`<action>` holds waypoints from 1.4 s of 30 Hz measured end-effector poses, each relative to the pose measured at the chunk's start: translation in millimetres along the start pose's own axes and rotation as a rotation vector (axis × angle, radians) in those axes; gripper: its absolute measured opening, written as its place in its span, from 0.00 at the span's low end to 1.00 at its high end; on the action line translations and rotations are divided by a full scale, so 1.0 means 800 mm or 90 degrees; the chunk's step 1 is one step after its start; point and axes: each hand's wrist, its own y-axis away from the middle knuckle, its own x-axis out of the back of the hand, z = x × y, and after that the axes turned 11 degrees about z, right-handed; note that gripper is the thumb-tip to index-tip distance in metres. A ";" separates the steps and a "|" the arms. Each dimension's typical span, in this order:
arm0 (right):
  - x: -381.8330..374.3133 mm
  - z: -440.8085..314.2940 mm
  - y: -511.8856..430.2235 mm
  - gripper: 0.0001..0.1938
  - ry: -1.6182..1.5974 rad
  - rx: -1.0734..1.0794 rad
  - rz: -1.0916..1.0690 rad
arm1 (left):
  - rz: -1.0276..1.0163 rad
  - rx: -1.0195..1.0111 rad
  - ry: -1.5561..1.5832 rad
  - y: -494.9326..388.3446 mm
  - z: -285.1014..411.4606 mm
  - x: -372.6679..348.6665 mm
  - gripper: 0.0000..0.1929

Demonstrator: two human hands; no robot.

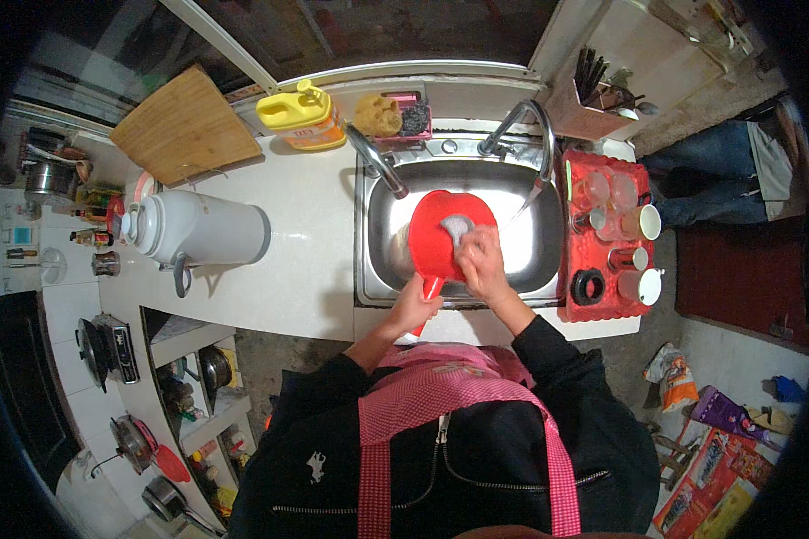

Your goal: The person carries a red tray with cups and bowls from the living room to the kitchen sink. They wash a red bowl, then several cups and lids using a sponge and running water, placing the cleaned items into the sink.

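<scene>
My left hand (414, 304) grips the handle of a broad, rounded red plastic utensil (426, 232), held tilted over the stainless steel sink (384, 269). Whether it is a dipper or a strainer I cannot tell. Against its red face, my right hand (482, 263) holds a pale grey scrubbing pad or cloth (457, 228), partly hidden by the fingers. A short metal spout (376, 162) reaches over the sink's left side. At the back right, a curved faucet (546, 135) arches over the basin.
A large grey-white thermos (209, 226) lies on the left counter. Behind it are a wooden cutting board (185, 128) and a yellow jug (300, 114). A pink caddy (423, 129) stands behind the sink. On the right, a red tray (596, 256) carries several cups.
</scene>
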 end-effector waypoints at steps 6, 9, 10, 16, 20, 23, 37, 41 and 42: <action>0.022 0.004 -0.009 0.11 0.033 0.122 0.006 | 0.017 -0.109 -0.086 0.006 0.014 0.011 0.22; 0.020 0.016 -0.022 0.10 0.076 0.048 0.080 | 0.032 -0.165 -0.109 0.006 -0.003 0.007 0.22; 0.017 0.022 -0.029 0.08 0.076 -0.016 0.107 | 0.024 -0.147 -0.095 0.003 -0.014 0.002 0.23; -0.011 0.064 -0.016 0.12 0.114 -0.336 0.190 | 0.033 -0.105 -0.097 0.002 -0.023 -0.017 0.23; -0.029 0.065 0.006 0.13 0.146 -0.463 0.205 | 0.045 -0.058 -0.132 0.004 -0.020 -0.018 0.23; -0.037 0.082 0.022 0.14 0.174 -0.478 0.201 | 0.051 -0.076 -0.122 -0.004 -0.034 -0.016 0.23; -0.076 0.107 0.097 0.23 -0.225 -1.010 0.137 | 0.244 -0.165 -0.386 -0.039 -0.008 -0.021 0.24; -0.057 0.042 0.050 0.21 -0.442 -1.199 0.234 | 0.270 -0.166 -0.398 -0.055 0.002 -0.013 0.27; -0.040 0.019 0.023 0.20 -0.445 -1.184 0.260 | 0.278 -0.194 -0.387 -0.065 -0.015 -0.008 0.28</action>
